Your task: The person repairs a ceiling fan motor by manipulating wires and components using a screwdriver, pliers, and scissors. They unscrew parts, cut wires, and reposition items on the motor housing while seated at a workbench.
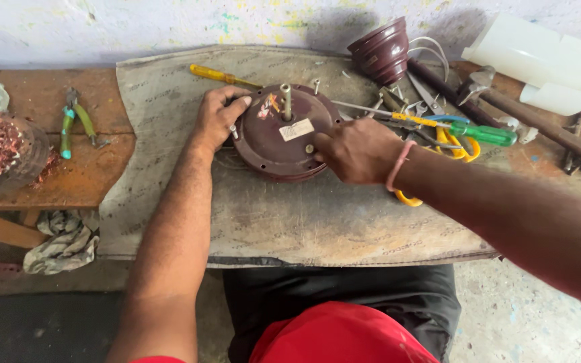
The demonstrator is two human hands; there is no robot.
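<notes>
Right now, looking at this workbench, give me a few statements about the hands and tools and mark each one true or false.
1. Both hands rest on the round brown motor housing. True.
2. The left hand holds the yellow-handled screwdriver. False: it lies on the mat behind the housing.
3. The green-handled pliers lie left of the mat. True.
4. The right hand wears no band. False: a pink band circles the wrist.

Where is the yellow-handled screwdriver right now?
In the head view, the yellow-handled screwdriver lies on the grey mat at the far left side, just behind the left hand that grips the round maroon motor housing.
</notes>
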